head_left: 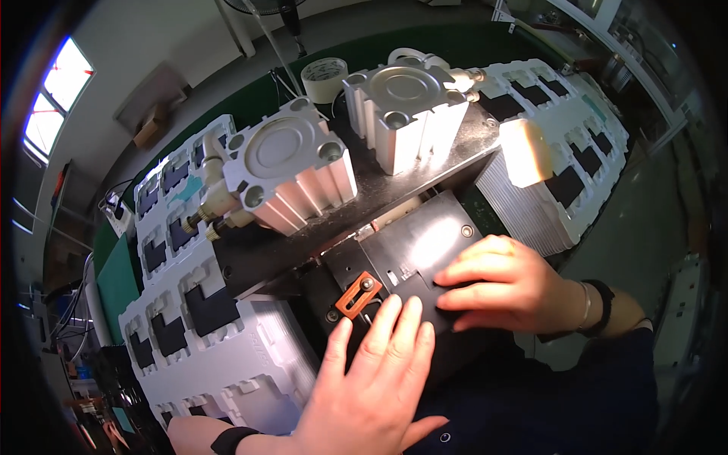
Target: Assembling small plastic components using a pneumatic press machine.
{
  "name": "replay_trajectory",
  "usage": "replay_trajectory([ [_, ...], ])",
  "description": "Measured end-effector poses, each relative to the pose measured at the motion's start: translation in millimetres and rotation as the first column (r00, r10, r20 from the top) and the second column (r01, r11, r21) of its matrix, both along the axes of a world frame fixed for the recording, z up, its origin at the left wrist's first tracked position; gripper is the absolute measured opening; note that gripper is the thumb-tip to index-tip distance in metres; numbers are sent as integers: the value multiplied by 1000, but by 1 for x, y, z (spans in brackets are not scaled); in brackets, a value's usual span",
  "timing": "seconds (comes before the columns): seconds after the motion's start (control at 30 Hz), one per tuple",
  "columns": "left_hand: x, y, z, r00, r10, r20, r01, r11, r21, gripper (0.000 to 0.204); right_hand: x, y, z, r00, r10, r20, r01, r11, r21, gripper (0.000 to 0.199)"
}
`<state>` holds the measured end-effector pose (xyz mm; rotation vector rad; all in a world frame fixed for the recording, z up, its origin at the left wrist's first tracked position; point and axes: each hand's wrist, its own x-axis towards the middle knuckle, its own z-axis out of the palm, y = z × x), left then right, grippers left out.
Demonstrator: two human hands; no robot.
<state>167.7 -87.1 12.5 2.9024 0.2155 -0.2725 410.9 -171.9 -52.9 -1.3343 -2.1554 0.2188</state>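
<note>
Flat black metal fixture plate (413,250) sits lower centre, long axis tilting toward upper right. My right hand (508,284) presses its right edge, left hand (375,379) its near edge by the orange clip (358,294); both grips flat, fingers extended, holding nothing.

A single head-worn fisheye view looks steeply down and slightly forward, from close above the black plate (425,243) of a press, which fills the middle. Beyond the plate the green bench bends toward the rim, where straight edges curve. The person's own forearms enter from the lower edge, below the plate.
</note>
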Motion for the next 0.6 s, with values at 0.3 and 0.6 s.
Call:
replay_trajectory([
  [0.3,12,31,-14,987,145,74,-145,989,-13,92,9,50,-2,999,-12,-48,14,999,52,29],
  [0.6,5,26,-32,962,196,192,-193,981,-34,96,5,50,3,998,-35,-60,35,999,4,27],
])
